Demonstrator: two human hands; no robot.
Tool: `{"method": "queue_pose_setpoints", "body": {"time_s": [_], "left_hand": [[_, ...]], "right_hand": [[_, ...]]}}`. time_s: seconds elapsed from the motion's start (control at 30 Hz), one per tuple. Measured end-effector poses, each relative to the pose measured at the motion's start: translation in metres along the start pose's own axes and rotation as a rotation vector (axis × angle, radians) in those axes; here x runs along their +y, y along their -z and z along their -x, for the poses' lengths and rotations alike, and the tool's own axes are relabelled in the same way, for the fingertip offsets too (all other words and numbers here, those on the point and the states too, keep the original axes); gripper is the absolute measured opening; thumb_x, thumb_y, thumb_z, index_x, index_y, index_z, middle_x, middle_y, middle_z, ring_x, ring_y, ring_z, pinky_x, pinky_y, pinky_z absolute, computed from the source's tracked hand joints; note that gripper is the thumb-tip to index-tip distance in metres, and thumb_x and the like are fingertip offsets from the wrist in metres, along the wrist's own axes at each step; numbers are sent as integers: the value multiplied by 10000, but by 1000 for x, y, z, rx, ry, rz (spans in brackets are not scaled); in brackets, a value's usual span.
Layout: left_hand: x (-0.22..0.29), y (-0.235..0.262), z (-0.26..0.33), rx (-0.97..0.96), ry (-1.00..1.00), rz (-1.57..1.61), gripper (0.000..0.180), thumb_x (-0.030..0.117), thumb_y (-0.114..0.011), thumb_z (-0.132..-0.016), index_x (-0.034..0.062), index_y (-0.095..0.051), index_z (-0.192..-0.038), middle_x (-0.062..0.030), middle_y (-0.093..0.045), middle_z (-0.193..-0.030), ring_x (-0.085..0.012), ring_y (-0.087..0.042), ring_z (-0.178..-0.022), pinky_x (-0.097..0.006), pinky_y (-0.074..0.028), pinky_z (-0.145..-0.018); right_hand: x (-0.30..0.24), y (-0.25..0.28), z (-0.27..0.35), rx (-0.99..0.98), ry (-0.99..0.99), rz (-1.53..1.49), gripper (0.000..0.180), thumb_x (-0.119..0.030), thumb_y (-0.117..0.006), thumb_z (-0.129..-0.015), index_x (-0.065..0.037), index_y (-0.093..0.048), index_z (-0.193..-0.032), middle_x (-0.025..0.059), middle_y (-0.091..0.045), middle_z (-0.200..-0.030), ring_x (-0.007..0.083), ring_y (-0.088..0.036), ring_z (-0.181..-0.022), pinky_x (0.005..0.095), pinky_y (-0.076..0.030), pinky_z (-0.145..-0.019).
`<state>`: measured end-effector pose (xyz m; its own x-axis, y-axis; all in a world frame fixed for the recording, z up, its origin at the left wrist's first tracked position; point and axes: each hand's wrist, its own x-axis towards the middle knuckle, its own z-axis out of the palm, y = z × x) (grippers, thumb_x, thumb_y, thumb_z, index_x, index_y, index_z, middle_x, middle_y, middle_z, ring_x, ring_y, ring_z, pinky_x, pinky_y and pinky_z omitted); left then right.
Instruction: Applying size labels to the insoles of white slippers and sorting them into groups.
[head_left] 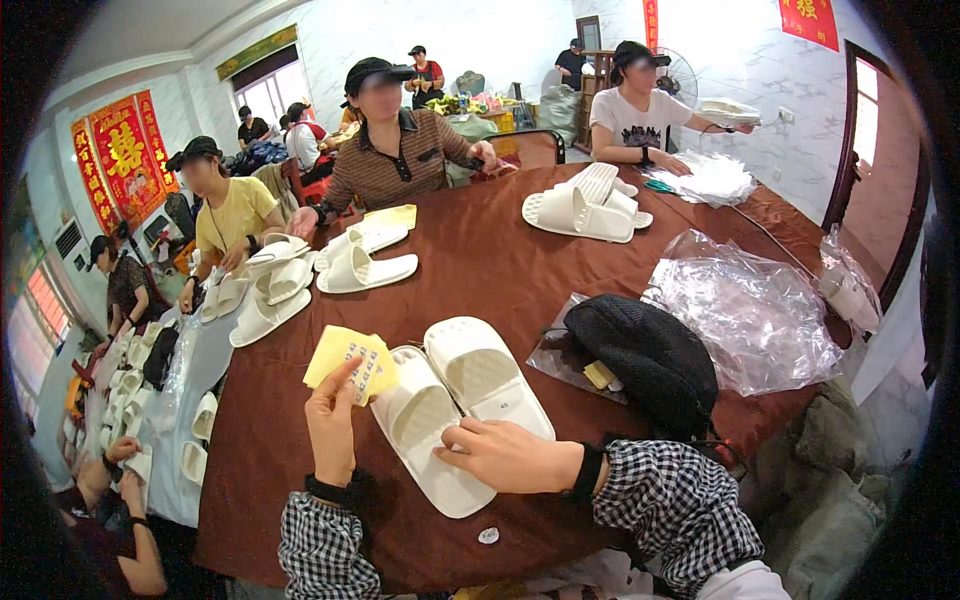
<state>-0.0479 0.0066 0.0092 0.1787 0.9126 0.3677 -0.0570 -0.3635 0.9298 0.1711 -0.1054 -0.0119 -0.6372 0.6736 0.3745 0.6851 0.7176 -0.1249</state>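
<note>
My left hand [333,425] is closed on several yellow sticker sheets [335,357] printed with small marks, raised beside the slippers. In front of me a pair of white slippers lies side by side, toes pointing away. My right hand [515,455] rests over the left slipper [455,492], its fingers bent and their tips touching the insole. Whatever those tips may pinch is hidden. On the insole of the right slipper [482,365] a small round sticker [505,405] shows. A small white oval label [488,535] lies on the brown tablecloth [270,460] near its front edge.
A black cap [645,360] and crumpled clear plastic [745,310] lie to the right. More white slippers stand at the far left [365,268] and far middle [580,213]. Co-workers sit across the table, one [405,150] in brown, one [640,115] handling white sheets.
</note>
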Motion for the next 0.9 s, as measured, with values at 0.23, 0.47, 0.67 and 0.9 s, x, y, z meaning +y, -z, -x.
{"method": "queue_pose_setpoints", "body": {"time_s": [0.23,0.47,0.67,0.9], "left_hand": [[2,-2,5,9,-118,-47,343,-66,-494,-939,-13,-629,-1251,-105,-637,-1200,-139,-607,-1000,-274,-507,-867],[6,-9,10,-33,-182,-219,355,-64,-489,-934,2,-630,-1253,-106,-633,-1258,-156,-594,-1089,-281,-456,-962],[22,-17,28,-142,-394,-585,538,-14,-588,-869,47,-510,-1398,-208,-634,-1128,-194,-625,-821,-310,-524,-709],[16,-26,42,-612,-205,-792,945,273,-729,-839,-38,-151,-1519,-311,-327,-1481,-417,-530,-1199,-430,-423,-1041]], "right_hand": [[33,24,1,153,-166,-358,247,-35,-563,-842,-43,-653,-1072,156,-609,-1084,332,-620,-966,406,-512,-854],[79,19,17,480,-547,-354,201,-85,-634,-841,-71,-668,-1039,190,-590,-1145,352,-577,-1081,392,-476,-936],[88,16,21,152,-571,-333,271,-126,-654,-806,-70,-658,-1072,196,-570,-1212,371,-541,-1163,415,-461,-971],[85,11,24,96,-580,-340,312,-150,-670,-824,-67,-650,-1123,201,-489,-1288,369,-563,-1135,386,-467,-975]]}}
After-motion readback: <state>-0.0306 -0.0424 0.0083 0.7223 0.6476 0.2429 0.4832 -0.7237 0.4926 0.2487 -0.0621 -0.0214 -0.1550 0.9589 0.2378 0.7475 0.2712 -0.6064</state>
